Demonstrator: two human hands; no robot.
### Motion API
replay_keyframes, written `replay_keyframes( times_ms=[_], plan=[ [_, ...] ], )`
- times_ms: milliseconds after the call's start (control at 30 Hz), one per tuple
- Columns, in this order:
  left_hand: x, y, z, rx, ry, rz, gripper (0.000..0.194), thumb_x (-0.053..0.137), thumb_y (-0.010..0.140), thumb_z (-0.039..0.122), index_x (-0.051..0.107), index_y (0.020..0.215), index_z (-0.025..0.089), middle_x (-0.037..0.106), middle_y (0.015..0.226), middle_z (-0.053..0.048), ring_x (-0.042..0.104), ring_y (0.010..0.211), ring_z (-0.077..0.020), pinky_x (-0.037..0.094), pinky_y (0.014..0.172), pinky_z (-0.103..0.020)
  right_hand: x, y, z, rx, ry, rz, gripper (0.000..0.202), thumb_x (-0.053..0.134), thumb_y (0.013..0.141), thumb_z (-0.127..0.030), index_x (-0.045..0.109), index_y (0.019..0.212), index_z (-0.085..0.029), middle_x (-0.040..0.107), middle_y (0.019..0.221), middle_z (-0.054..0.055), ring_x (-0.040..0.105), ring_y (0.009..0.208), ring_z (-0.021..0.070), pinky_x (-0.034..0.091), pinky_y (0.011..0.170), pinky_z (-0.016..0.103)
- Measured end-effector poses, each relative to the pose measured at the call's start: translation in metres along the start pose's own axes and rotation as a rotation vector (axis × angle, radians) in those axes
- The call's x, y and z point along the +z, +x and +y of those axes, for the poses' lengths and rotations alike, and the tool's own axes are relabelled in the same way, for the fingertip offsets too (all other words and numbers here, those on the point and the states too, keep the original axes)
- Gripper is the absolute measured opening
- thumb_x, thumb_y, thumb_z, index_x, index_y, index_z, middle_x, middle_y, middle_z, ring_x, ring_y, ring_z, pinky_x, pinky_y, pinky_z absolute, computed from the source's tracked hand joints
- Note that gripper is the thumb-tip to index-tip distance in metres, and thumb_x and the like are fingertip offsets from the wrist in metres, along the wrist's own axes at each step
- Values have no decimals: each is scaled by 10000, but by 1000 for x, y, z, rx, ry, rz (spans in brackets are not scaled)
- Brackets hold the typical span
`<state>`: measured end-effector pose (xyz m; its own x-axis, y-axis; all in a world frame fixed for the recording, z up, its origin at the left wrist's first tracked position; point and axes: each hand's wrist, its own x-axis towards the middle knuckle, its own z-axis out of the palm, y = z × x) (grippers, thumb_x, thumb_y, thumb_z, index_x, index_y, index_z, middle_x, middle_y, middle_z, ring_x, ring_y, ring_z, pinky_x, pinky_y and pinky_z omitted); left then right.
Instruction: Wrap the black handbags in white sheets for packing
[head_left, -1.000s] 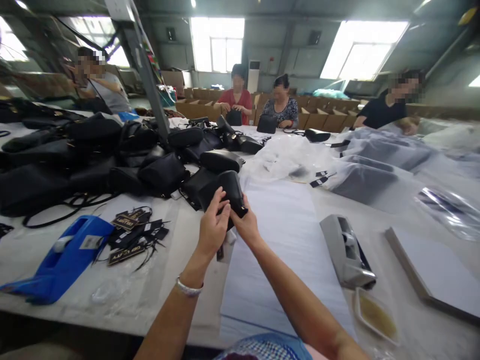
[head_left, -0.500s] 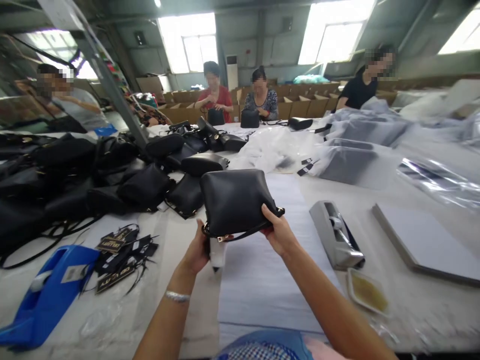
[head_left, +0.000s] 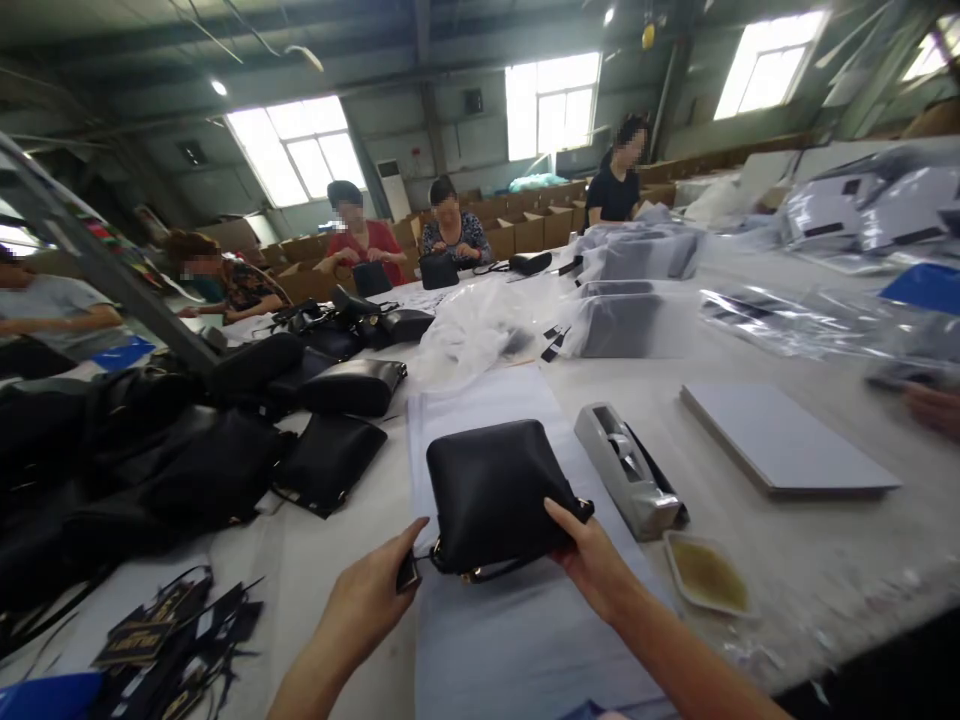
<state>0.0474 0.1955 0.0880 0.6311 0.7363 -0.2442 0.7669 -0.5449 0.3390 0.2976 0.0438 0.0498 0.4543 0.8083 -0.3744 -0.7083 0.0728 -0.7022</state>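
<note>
A black handbag (head_left: 499, 490) with gold-coloured fittings is held over a stack of white sheets (head_left: 480, 650), its strap along the near edge. My right hand (head_left: 589, 560) grips its right near corner, thumb on top and fingers underneath. At the bag's left near corner, my left hand (head_left: 375, 590) is closed on a small black tag (head_left: 407, 572), joined to the bag by a thin dark cord. Loose black tags (head_left: 172, 640) with gold lettering lie in a heap at the lower left.
Black bags (head_left: 202, 470) are piled on the left. A grey tape dispenser (head_left: 630, 470), a shallow dish (head_left: 709, 572) and a stack of white boards (head_left: 787, 440) stand to the right. Clear plastic bags (head_left: 480, 325) lie beyond. Several people work around the table; another hand (head_left: 934, 405) shows at the right edge.
The view has swung to the right. The bag is lower in the picture, nearer to me. My left hand has drawn away from the bag's corner, with the tag in its fingers.
</note>
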Motion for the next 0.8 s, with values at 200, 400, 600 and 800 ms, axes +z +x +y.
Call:
replay_keyframes(
  times_ms=[200,400,600,800],
  plan=[
    [5,33,5,14,269,-17,786,483,794,115,295,1514,370,672,1218,-68,660,1053,-287,475,806,-345,-3,20,3,-47,32,16,471,796,776,-387,638,1200,-256,690,1212,45,632,1121,264,583,829,376],
    [20,36,-11,102,112,-56,908,630,750,170,218,1545,324,551,1413,-82,514,1297,-290,383,1077,-416,-8,31,9,-2,32,14,466,805,761,-373,641,1170,-221,710,1155,68,662,1062,278,588,800,397],
    [21,42,27,284,-66,180,790,597,869,490,222,1543,318,226,1620,-77,185,1490,-291,247,1184,-496,-12,34,14,-1,100,15,465,814,755,-322,625,1158,-192,697,1184,78,642,1101,272,579,847,404],
    [49,74,78,423,44,249,811,691,812,496,327,1511,307,173,1631,-104,117,1494,-356,260,1151,-571,-11,43,4,-26,4,-8,434,769,775,-354,616,1140,-178,682,1206,97,653,1075,254,577,835,394]
  ],
)
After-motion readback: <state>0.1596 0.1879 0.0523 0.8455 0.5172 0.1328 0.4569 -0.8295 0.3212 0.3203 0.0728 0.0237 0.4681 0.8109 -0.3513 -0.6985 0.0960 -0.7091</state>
